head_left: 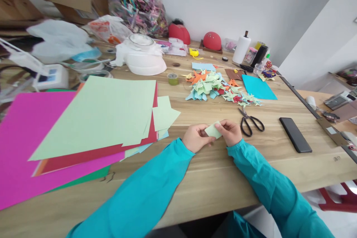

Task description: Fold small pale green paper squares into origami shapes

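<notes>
Between my two hands, just above the wooden table (212, 178), is a small pale green piece of paper (213, 131). My left hand (196, 137) pinches its left side with the thumb in front. At its upper right edge, my right hand (230, 131) grips it between thumb and fingers. Right of my right hand lie black-handled scissors (246, 122), their blades pointing away from me. Beyond my hands spreads a heap of folded paper shapes (208, 83) in green, orange, blue and red. Several small green paper pieces (164, 116) lie to the left of my left hand.
Large coloured sheets (103, 115) are stacked at the left, pale green on top. A black phone (295, 134) lies at the right, a turquoise sheet (259, 87) farther back. Tape (173, 79), a white visor-like stack (142, 57), red domes (212, 41) and plastic bags (58, 41) stand behind.
</notes>
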Demonstrator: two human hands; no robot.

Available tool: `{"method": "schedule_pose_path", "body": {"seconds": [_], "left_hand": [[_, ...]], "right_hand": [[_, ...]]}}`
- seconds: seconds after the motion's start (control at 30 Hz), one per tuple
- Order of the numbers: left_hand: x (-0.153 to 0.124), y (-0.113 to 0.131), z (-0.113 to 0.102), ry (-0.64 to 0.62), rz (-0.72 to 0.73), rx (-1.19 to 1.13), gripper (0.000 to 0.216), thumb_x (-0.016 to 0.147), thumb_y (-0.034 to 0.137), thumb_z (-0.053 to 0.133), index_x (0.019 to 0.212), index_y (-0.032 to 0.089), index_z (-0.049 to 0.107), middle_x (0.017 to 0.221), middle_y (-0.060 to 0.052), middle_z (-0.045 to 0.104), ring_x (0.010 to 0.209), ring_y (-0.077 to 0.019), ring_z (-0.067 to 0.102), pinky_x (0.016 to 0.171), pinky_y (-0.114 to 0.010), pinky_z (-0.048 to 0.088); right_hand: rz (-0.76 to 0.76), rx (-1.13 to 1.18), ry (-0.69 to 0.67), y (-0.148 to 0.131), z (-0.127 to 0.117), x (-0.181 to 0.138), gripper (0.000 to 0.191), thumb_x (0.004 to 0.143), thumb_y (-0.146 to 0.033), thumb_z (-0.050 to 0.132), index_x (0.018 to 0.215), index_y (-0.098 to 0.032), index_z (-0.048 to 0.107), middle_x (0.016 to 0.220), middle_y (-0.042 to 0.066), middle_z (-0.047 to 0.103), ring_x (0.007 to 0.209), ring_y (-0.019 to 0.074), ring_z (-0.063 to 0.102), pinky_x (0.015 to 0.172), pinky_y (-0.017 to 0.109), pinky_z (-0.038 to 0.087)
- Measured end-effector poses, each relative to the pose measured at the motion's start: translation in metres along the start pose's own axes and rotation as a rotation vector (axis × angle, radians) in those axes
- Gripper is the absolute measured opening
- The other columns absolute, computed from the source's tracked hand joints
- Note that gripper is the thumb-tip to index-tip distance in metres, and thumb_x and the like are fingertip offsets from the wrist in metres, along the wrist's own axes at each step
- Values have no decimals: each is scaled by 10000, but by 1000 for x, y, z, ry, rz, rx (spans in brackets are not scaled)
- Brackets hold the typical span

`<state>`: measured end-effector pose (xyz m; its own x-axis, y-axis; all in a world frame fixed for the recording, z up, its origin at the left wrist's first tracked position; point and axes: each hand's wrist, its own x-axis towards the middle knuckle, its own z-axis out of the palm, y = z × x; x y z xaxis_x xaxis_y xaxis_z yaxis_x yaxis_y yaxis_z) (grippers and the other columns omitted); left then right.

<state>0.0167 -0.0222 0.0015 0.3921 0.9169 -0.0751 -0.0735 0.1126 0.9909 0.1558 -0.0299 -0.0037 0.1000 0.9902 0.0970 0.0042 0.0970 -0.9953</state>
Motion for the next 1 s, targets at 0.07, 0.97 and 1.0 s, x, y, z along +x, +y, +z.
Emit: {"method": "schedule_pose_path", "body": {"seconds": [0.07, 0.97, 1.0], "left_hand": [[0, 1, 0, 9, 6, 14, 231, 445, 185, 756, 599, 126, 595, 465, 18, 590, 418, -123, 556, 429, -230, 463], [5, -4, -7, 147, 12, -196, 245, 564, 376, 691, 588, 137, 642, 491, 6, 581, 455, -136, 550, 467, -272, 493], [4, -4, -7, 147, 20, -178, 239, 567, 374, 689, 580, 140, 642, 496, 4, 585, 458, -135, 549, 468, -271, 491]], "right_hand": [[19, 15, 42, -1, 0, 2, 292, 581, -426, 677, 583, -148, 584, 490, -13, 557, 420, 79, 452, 386, 204, 361], [84, 76, -5, 2, -4, 6, 284, 525, -410, 714, 572, -155, 597, 485, -26, 554, 422, 75, 445, 401, 204, 351], [95, 88, -16, 1, -4, 6, 285, 521, -410, 716, 574, -156, 599, 496, -24, 564, 431, 77, 454, 414, 207, 360]]}}
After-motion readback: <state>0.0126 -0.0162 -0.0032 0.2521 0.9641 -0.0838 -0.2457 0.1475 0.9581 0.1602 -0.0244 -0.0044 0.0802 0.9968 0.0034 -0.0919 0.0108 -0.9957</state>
